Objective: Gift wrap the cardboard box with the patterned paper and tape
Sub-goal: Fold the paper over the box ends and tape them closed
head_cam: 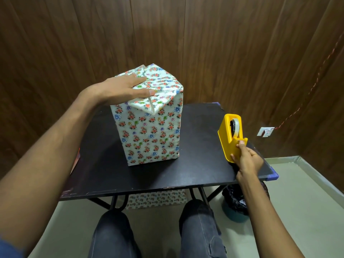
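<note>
Black table [195,164] is carrying wrapped box [150,127] near centre; left hand [119,90] is pressing flat on its top folds, right hand [245,161] is pinching tape at yellow dispenser [229,138], right edge.

The wrapped box [150,127] stands upright near the middle of the table [195,164]. The tape dispenser [231,135] stands at the table's right edge, well apart from the box. A bin [236,205] sits on the floor below the table's near right corner.

Hands [119,90] on wrapped box [150,127], dispenser [231,138]
</note>
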